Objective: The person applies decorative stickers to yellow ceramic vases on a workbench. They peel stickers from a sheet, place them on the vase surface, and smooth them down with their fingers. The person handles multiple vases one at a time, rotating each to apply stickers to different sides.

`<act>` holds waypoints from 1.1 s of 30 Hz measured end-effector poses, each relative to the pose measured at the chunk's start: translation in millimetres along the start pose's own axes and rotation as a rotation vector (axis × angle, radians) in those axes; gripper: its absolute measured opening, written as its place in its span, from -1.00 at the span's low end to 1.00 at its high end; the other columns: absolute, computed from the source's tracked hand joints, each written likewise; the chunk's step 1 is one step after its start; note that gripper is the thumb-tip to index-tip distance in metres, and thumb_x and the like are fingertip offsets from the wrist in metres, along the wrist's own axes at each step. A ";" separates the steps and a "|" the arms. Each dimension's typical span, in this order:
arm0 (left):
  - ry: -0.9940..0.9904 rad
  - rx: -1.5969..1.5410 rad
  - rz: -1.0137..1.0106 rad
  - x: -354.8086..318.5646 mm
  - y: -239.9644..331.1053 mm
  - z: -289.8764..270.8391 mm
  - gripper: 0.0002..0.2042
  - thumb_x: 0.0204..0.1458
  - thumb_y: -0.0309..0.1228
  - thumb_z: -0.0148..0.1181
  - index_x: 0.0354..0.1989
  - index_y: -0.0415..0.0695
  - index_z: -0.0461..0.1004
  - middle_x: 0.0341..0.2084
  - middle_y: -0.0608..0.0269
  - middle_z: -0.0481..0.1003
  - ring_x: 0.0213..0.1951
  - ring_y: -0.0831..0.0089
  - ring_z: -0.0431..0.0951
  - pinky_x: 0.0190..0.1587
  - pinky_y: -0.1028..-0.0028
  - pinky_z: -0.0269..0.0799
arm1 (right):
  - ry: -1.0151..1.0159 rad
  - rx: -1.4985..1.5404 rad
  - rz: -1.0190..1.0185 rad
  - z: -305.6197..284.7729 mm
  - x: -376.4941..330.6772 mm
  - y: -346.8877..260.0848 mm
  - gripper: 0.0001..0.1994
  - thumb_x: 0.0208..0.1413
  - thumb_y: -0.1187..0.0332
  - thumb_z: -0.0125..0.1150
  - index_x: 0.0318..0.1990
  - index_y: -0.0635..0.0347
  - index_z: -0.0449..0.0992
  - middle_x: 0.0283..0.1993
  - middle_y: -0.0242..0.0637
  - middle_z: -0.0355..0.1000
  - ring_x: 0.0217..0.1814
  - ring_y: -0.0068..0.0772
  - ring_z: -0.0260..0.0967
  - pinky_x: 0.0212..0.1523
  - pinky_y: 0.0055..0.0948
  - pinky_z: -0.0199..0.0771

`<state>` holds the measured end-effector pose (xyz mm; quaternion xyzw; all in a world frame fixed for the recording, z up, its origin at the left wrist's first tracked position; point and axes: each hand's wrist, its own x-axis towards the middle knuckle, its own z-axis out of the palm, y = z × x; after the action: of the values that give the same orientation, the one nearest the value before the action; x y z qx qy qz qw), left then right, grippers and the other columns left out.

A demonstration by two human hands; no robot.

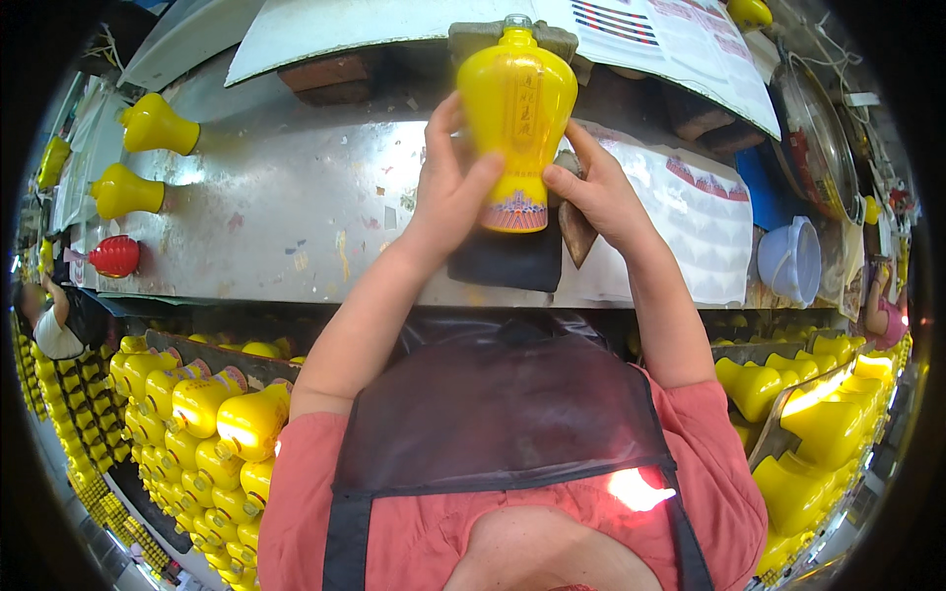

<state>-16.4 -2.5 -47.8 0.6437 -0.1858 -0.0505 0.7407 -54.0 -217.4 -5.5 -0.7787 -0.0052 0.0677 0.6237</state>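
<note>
Both hands up over the surface (pixel 296 197), sharing one yellow bottle (pixel 516 118). Left hand (pixel 448 192) wraps the lower body from its side, thumb across the front just above the patterned base band. Right hand (pixel 591 192) pinches the base edge from the other side, fingers closed on it. Bottle is upright, clear cap on top, lifted off the surface and held straight ahead of the chest.

Handling guess: glazed ceramic or glass, so rigid, slick and breakable; probably some heft for its bulk. Wide shoulders taper to a narrow foot, so a grip low on the taper can slide. Better to hold at the waist under the shoulder flare, with one hand supporting the base.

A dark pad (pixel 507 258) lies right below the hands. Two more yellow bottles (pixel 138 158) and a red one (pixel 116 256) lie on their sides well off to the left hand's side. A pale plastic bowl (pixel 788 261) sits out past the right hand. Crates of yellow bottles (pixel 212 414) sit lower down on both sides.
</note>
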 end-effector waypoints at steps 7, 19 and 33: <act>0.042 0.094 0.021 2.5 17.8 0.2 -0.19 0.19 -0.41 0.18 0.56 -0.17 -0.15 0.41 -0.09 0.12 0.42 0.10 0.22 0.45 0.16 0.19 | 0.132 -0.156 0.136 -13.7 3.3 -21.7 -0.30 0.21 0.25 0.30 0.49 0.19 0.27 -0.01 -0.14 0.59 -0.10 -0.54 0.53 -0.11 -0.46 0.54; 0.132 0.310 0.087 83.1 42.2 9.3 -0.74 0.33 -0.33 0.11 0.05 -0.21 0.52 0.02 0.22 0.38 0.06 0.43 0.44 0.21 0.46 0.34 | 0.344 -0.828 -0.488 0.9 30.7 -66.5 -0.50 0.18 0.21 0.43 0.29 -0.10 0.57 -0.25 -0.15 0.62 -0.38 -0.14 0.56 -0.35 -0.30 0.56; 0.195 0.397 0.144 81.9 41.6 15.9 -0.75 0.35 -0.33 0.04 -0.02 -0.24 0.55 -0.05 0.16 0.41 0.01 0.40 0.44 0.16 0.41 0.34 | 0.247 -1.285 -0.474 8.4 15.0 -74.7 -0.34 0.29 0.08 0.23 0.51 0.01 0.28 -0.47 -0.25 0.41 -0.55 -0.18 0.43 -0.52 -0.22 0.43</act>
<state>47.1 -36.2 11.5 0.7637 -0.1652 0.1023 0.6156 -34.3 -191.3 63.9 -0.9733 -0.1433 -0.1760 0.0334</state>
